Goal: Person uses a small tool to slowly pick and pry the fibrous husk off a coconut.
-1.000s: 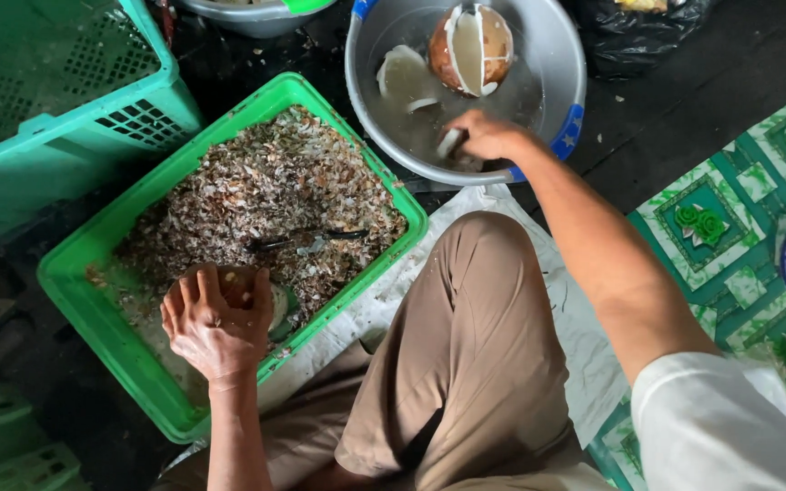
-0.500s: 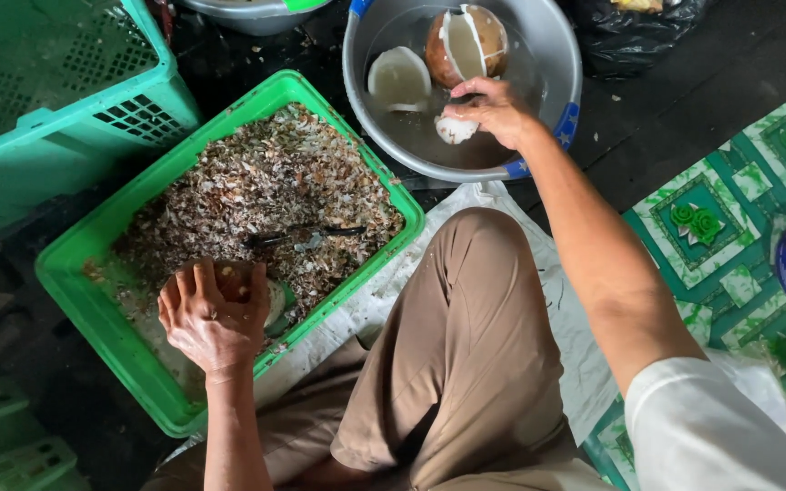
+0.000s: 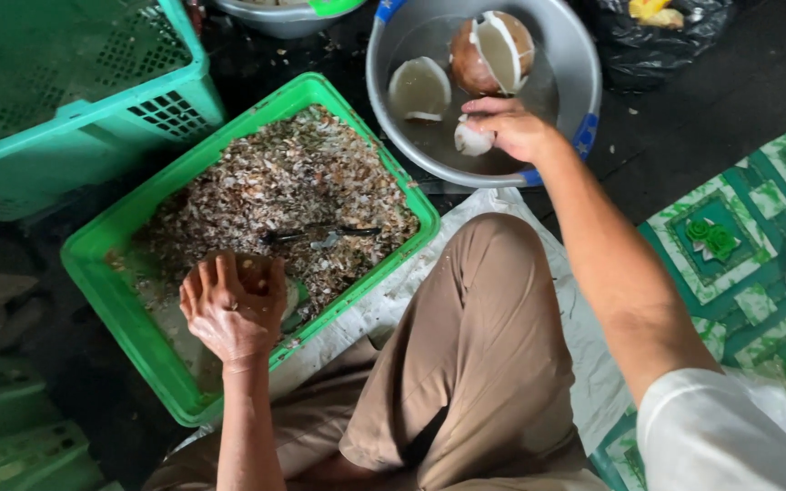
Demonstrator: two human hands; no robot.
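A bright green crate [image 3: 111, 300] is sitting at the person's left knee, heaped with brown and white coconut parings [image 3: 275, 191], and a dark-handled scraping tool [image 3: 316, 238] is lying loose on top of the heap. Beyond the knee a grey metal basin [image 3: 568, 55] is holding shallow water, a brown husked coconut [image 3: 488, 55] cracked open to show white flesh, and a pale half piece [image 3: 418, 88] floating beside it. A teal basket [image 3: 65, 155] is standing to the far left, and a green patterned mat [image 3: 730, 245] is spreading out on the right. The left hand [image 3: 232, 309] is resting in the crate, fingers curled down over a brown round piece that is mostly hidden beneath them, much as it was a second ago. The right hand [image 3: 513, 127] is what has been moving: a second ago it was dipping low at the basin's near wall, and now it is lifting, fingers closed around a small white coconut chunk [image 3: 471, 139] just above the water, so a piece is coming out of the basin in its grasp.
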